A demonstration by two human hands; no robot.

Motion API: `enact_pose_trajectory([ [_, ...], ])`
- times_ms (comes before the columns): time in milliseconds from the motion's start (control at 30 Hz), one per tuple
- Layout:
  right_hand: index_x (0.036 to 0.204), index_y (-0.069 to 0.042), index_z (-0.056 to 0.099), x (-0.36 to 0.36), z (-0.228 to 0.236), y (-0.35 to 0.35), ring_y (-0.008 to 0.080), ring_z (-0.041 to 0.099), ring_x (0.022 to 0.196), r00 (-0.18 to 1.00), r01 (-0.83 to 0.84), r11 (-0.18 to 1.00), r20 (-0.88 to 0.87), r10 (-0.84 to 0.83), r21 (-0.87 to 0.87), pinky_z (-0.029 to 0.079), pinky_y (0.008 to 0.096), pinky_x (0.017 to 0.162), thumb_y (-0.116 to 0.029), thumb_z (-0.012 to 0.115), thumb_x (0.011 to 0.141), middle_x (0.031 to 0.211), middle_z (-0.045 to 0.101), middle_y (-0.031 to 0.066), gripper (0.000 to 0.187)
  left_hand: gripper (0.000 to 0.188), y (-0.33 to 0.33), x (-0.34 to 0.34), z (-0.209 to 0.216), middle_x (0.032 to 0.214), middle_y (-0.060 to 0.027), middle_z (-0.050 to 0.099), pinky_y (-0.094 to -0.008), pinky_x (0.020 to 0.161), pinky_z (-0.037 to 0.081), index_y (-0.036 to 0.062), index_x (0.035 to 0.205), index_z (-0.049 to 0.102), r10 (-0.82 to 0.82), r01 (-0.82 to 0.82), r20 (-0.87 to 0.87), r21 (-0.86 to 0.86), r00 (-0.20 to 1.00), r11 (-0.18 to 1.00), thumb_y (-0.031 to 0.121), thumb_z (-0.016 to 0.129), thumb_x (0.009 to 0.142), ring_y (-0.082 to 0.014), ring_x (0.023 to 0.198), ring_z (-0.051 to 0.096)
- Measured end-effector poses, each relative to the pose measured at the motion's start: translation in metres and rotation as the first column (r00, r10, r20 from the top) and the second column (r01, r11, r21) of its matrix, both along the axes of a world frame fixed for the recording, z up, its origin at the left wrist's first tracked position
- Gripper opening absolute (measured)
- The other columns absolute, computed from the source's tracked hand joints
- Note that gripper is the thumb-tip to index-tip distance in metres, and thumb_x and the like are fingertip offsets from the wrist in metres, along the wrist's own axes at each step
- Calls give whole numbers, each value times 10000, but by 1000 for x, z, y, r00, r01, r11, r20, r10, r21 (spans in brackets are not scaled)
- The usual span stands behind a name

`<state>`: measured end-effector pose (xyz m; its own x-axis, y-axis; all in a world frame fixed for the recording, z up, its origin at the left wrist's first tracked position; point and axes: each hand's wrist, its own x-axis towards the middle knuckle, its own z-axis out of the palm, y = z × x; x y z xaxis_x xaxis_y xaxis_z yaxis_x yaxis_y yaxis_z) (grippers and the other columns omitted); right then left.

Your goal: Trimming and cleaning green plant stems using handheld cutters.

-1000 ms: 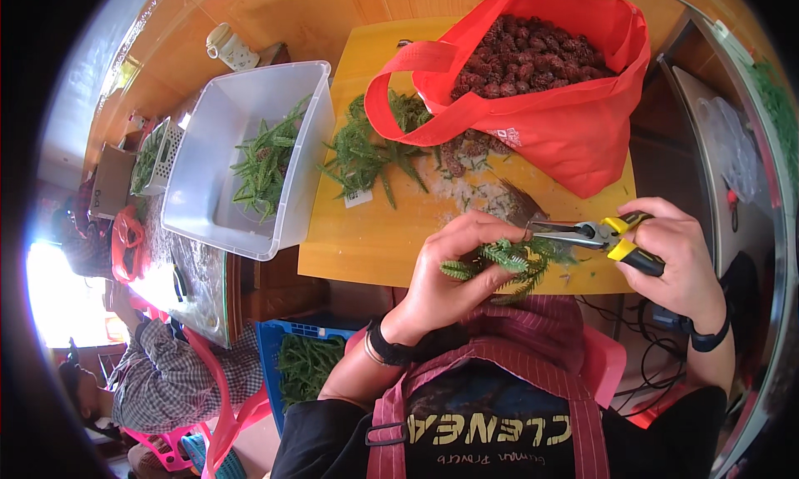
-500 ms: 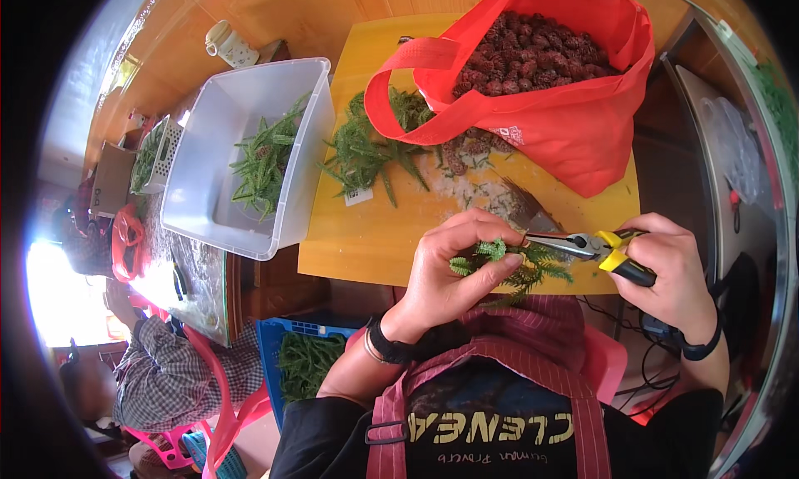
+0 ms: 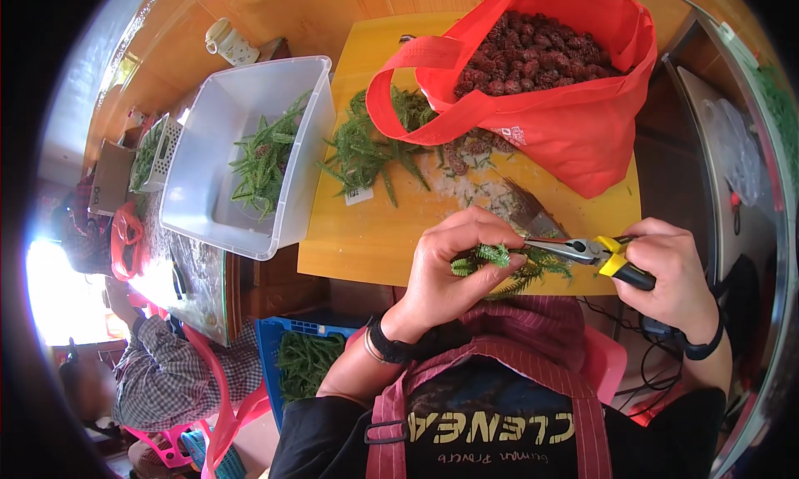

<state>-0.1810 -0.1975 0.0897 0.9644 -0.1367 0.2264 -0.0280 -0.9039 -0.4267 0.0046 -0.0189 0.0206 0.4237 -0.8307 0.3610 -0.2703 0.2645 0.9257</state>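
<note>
Over the table's near edge, my left hand (image 3: 460, 267) pinches a green needle-leaved sprig (image 3: 545, 267) between thumb and fingers. Part of the sprig pokes out beneath the fingers; its stem end is hidden there. My right hand (image 3: 670, 263) is closed round the yellow-and-black handles of a pair of pliers (image 3: 583, 250). The narrow metal jaws point left, with their tips at my left fingertips. Whatever sits between the tips is too small to make out.
A red bag (image 3: 574, 121) full of brown pine cones (image 3: 533, 54) stands on the yellow table (image 3: 358, 246). Left of it are loose green sprigs (image 3: 358, 150) and a clear plastic bin (image 3: 196, 204). A brush (image 3: 533, 208) lies near my hands. Another person (image 3: 183, 362) sits at left.
The plier tips have dropped slightly at my left fingertips. The sprig has turned a little in my left hand, and my right hand has shifted slightly downward.
</note>
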Motion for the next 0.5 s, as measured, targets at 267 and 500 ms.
enact_pose_trajectory([
  [267, 580, 6, 450, 0, 12, -5, 283, 458, 476, 949, 64, 949, -312, 38, 310, 338, 330, 437, -64, 657, 641, 551, 459, 123, 227, 170, 0, -2, -2, 871, -96, 632, -295, 749, 462, 10, 835, 642, 16, -16, 28, 10, 999, 1000, -20, 713, 683, -202, 840, 599],
  [500, 660, -20, 597, 8, 32, -14, 152, 498, 470, 770, 203, 815, -602, 210, 543, 358, 282, 463, -162, 655, 722, 525, 508, 85, 165, 164, -3, -2, -7, 914, -97, 644, -325, 773, 478, 29, 835, 656, -5, 9, 81, -54, 997, 998, -24, 698, 685, -231, 883, 609],
])
